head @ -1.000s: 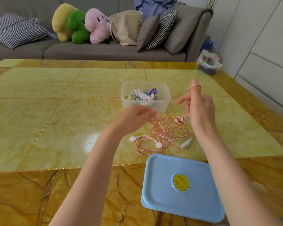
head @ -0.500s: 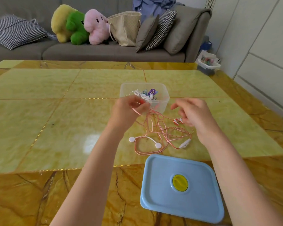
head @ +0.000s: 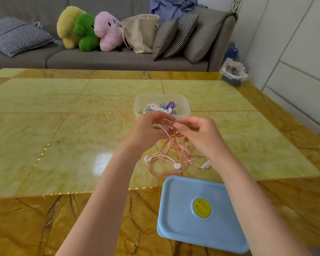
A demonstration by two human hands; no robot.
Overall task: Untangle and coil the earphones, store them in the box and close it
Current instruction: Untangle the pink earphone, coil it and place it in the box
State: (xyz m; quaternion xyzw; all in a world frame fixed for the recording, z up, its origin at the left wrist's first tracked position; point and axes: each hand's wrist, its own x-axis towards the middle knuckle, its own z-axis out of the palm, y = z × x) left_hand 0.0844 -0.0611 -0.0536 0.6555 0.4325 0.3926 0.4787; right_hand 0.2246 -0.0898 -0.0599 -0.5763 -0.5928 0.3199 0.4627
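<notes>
Blue lid (head: 201, 211) lies by the near edge of the worktop (head: 63, 141), off the box. Just beyond it the pink earphones (head: 172, 154) sit mid-worktop, still knotted, buds down on the surface. Left hand (head: 146, 130) & right hand (head: 198, 133) both pinch strands up top. Best: find one free end, feed it thru slowly, don't yank. Clear box (head: 183, 109), w/ other cords inside, sits just behind the hands.

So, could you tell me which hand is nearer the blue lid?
Right. The right hand is above the blue lid's far edge; the left hand is farther left.
</notes>
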